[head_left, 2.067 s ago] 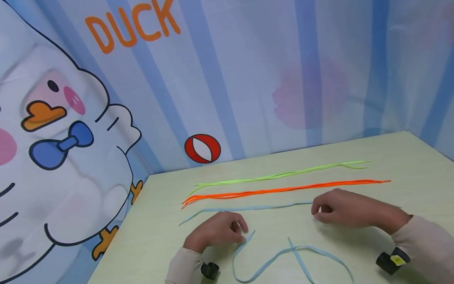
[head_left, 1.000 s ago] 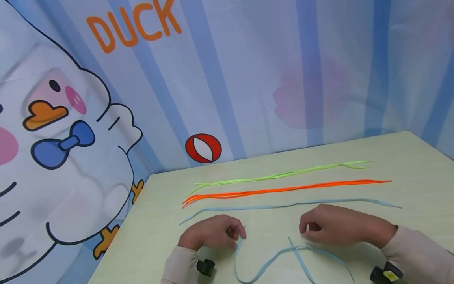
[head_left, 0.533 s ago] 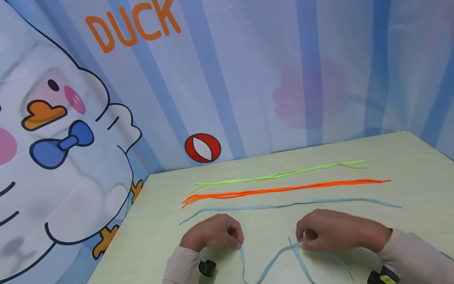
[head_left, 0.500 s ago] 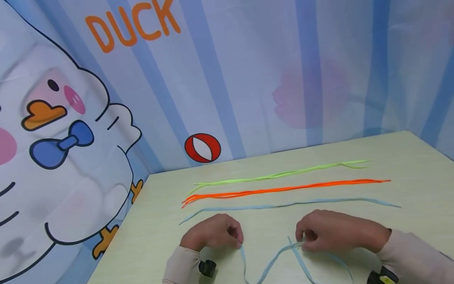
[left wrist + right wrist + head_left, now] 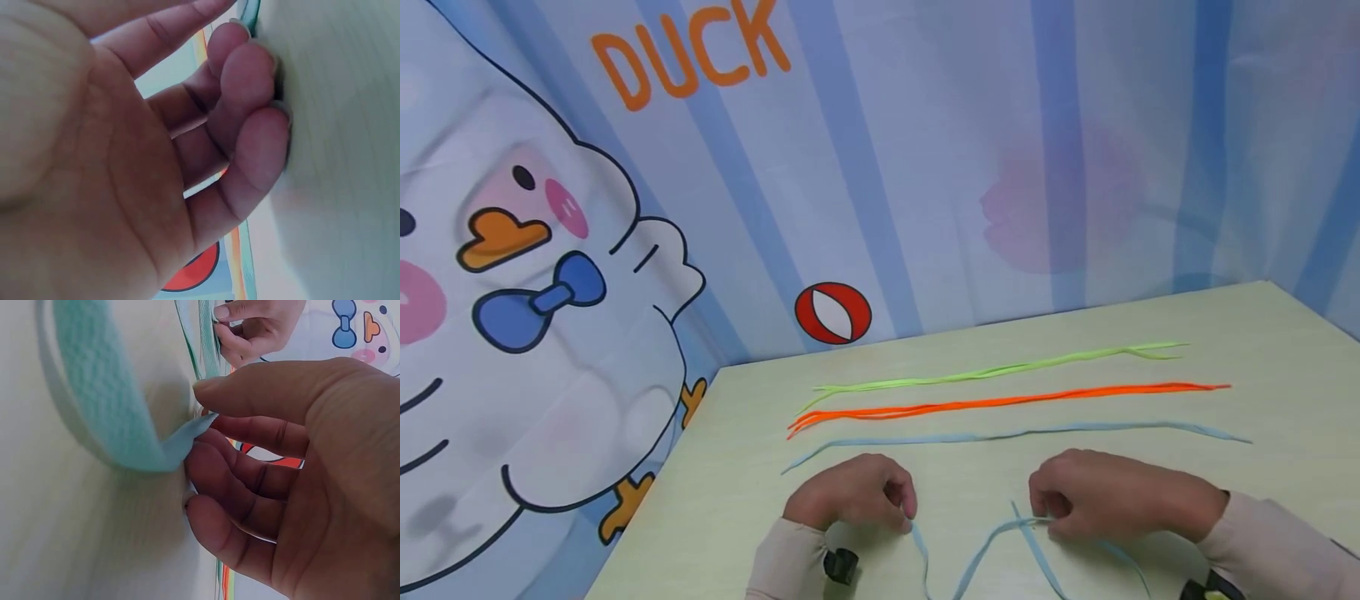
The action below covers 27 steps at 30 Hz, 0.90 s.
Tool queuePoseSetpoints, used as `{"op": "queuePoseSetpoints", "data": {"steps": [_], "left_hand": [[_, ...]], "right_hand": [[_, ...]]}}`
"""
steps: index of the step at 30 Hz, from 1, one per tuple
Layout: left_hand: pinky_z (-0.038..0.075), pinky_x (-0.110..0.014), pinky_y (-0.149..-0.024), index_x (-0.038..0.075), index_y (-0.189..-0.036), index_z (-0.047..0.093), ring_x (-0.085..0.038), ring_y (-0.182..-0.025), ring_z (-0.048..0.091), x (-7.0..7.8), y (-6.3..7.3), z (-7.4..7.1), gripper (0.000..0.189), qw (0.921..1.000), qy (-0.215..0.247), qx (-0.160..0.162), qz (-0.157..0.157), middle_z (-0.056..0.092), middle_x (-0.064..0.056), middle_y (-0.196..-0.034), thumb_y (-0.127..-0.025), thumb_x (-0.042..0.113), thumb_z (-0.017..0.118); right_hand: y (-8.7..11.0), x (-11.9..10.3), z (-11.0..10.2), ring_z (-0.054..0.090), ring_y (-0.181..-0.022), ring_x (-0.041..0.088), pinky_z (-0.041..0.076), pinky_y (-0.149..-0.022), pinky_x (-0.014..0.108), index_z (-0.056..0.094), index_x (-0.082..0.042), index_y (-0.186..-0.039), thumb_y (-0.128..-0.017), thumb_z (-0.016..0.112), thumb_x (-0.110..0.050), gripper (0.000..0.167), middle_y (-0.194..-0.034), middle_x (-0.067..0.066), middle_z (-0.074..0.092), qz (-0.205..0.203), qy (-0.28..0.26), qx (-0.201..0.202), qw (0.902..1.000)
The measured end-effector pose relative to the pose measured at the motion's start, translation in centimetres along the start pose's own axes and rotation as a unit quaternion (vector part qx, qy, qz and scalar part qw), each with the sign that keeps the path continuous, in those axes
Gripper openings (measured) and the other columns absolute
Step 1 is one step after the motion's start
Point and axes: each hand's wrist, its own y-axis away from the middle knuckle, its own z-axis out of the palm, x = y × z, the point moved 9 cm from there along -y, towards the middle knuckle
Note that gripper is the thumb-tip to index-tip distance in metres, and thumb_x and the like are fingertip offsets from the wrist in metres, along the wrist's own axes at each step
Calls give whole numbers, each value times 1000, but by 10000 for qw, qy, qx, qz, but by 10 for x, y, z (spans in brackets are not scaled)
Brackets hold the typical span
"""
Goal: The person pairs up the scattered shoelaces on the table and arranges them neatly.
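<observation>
A loose light blue shoelace [image 5: 977, 554] curves across the near part of the table and crosses over itself. My left hand [image 5: 857, 493] pinches one end of it, and the lace [image 5: 251, 9] shows at the top of the left wrist view. My right hand [image 5: 1120, 496] pinches the same lace near its crossing. In the right wrist view the lace [image 5: 106, 387] hangs in a loop from the thumb and fingers. Just beyond both hands a second light blue shoelace [image 5: 940, 438] lies stretched out almost straight.
Orange shoelaces [image 5: 1000, 402] lie stretched behind the straight blue one. Yellow-green shoelaces [image 5: 970, 374] lie farther back, split at their ends. The pale table [image 5: 1262, 333] meets a printed duck curtain [image 5: 925, 167] at its far edge.
My right hand has left the straight blue lace's right end and come nearer to pinch the loose lace. My left hand has taken that lace's end and shifted it slightly.
</observation>
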Motion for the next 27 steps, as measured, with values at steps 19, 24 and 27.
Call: {"op": "queuePoseSetpoints", "data": {"steps": [19,24,27], "left_hand": [[47,-32,-62,21,-81,66,-16,-71,57,-8,-4,-23,11,9938,598,904,227,63,1,-80,-88,15,71],[48,-32,-62,22,-86,66,-17,-72,57,-4,-4,-33,9,9888,686,1255,420,63,2,-81,-92,17,71],[50,-33,-65,22,-92,67,-18,-75,59,-3,-4,-38,7,9859,825,1377,480,64,4,-85,-95,16,68]], "right_hand": [[4,2,-18,51,-67,3,45,-62,24,61,-27,-85,-95,66,-14,17,-72,-14,54,-438,-452,326,9975],[5,7,-30,56,-66,8,48,-61,27,65,-21,-95,-97,60,-9,13,-75,-9,60,-362,-940,507,9936],[5,8,-36,58,-67,11,49,-60,28,65,-16,-100,-97,58,-9,10,-78,-6,63,-305,-1193,585,9907]]}}
